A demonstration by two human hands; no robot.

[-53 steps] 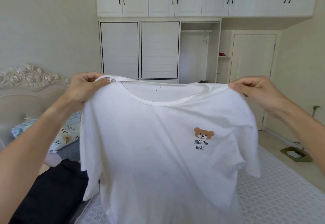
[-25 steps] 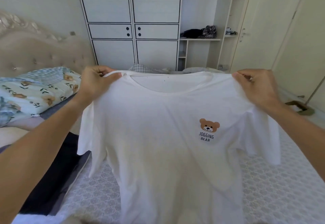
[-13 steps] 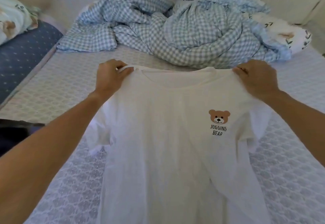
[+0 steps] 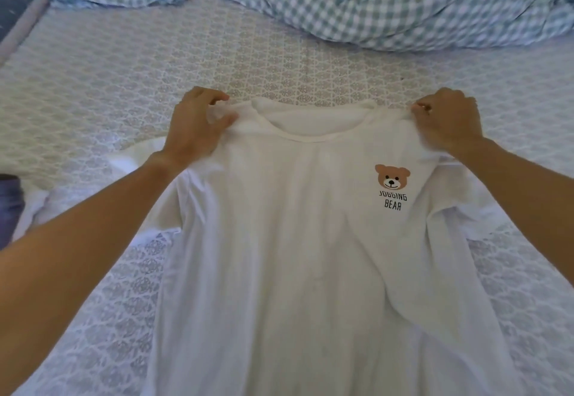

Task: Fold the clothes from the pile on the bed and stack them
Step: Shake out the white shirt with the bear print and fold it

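With the left hand and right hand each pinching a shoulder of the shirt stretched between them over the bed, best lower both evenly, keeping it taut, so it lands flat.

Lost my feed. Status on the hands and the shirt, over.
Left hand and right hand each grip a shoulder. Shirt face-up over the bed. Duvet beyond, clear of it.

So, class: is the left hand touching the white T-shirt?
Touching: the head view shows the left hand pinching the white T-shirt at its shoulder.
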